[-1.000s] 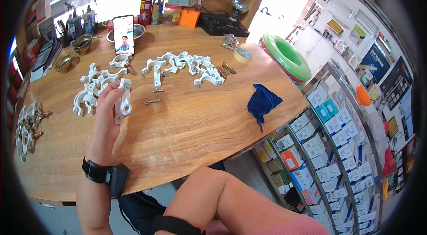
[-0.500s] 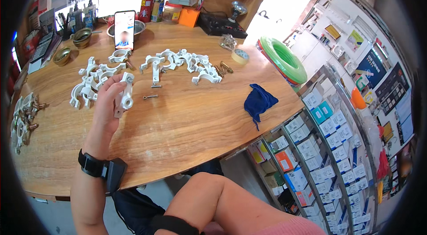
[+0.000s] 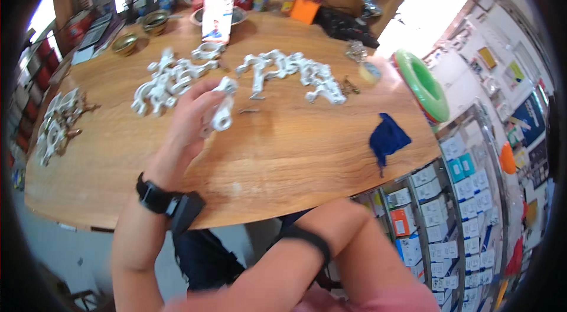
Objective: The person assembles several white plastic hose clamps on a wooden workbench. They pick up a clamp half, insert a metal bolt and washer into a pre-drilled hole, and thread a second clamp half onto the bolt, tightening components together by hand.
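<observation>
My left hand (image 3: 198, 108) is closed around a white pipe clamp (image 3: 222, 112), held above the wooden table (image 3: 283, 155). Behind it lies a heap of white pipe clamps (image 3: 171, 79); more clamps (image 3: 289, 67) spread to its right. A small bolt (image 3: 248, 110) rests just right of the held clamp, and another bolt (image 3: 257, 97) lies a little beyond. At the far left sits a group of clamps (image 3: 56, 129) with brass-coloured screws. My right arm (image 3: 336, 223) is bent near the table's front edge, with a black band on it; its hand is out of view.
A phone (image 3: 217, 18) stands upright at the back beside metal bowls (image 3: 155, 23). To the right lie a dark blue cloth pouch (image 3: 388, 139), a tape roll (image 3: 370, 73) and green coiled hose (image 3: 420, 85). Shelves of small boxes (image 3: 434, 211) stand beyond the right edge.
The view has shifted, so the table things appear farther right and higher. My left hand still grips the clamp. My bent right arm has changed pose, its black-banded forearm showing more.
</observation>
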### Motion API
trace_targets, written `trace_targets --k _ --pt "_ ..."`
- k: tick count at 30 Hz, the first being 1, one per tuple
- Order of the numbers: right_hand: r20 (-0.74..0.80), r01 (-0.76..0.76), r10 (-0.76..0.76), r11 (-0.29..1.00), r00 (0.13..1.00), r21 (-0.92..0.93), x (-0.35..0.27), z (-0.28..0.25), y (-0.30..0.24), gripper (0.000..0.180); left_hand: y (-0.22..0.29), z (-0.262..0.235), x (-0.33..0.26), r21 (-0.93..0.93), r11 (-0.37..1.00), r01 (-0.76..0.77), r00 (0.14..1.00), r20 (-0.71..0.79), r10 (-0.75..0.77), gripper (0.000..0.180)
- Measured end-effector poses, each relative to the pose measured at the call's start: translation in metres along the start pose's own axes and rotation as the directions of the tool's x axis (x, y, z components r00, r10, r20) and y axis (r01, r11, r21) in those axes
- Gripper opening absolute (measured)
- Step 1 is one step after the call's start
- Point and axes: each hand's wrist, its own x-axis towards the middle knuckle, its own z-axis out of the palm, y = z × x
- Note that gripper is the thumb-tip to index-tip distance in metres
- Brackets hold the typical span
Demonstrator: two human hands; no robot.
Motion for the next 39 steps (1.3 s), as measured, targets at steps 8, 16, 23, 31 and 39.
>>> trace_targets --k 8,16,23,31,39 --pt "-0.495 -0.460 0.036 0.431 0.868 -0.776 -0.037 -0.164 0.014 0.027 0.003 -0.004 -0.008 -0.161 0.984 0.069 0.994 0.097 -0.053 0.023" --pt "-0.436 -0.426 0.031 0.284 0.899 -0.859 -0.057 -0.182 0.026 0.024 0.001 -0.002 -0.008 -0.190 0.973 0.130 0.989 0.095 -0.114 0.023" --pt "-0.363 -0.367 0.067 0.268 0.929 -0.891 -0.070 -0.188 0.031 0.030 -0.001 -0.003 -0.007 -0.231 0.959 0.165 0.986 0.077 -0.151 0.025" --pt "-0.409 -0.426 0.120 0.304 0.905 -0.852 -0.067 -0.184 0.034 0.033 -0.001 -0.002 -0.004 -0.138 0.981 0.137 0.990 0.022 -0.136 0.023" --pt "-0.503 -0.546 0.215 0.396 0.837 -0.738 -0.072 -0.176 0.038 0.034 -0.007 -0.002 -0.004 -0.122 0.982 0.141 0.990 -0.004 -0.143 0.023"
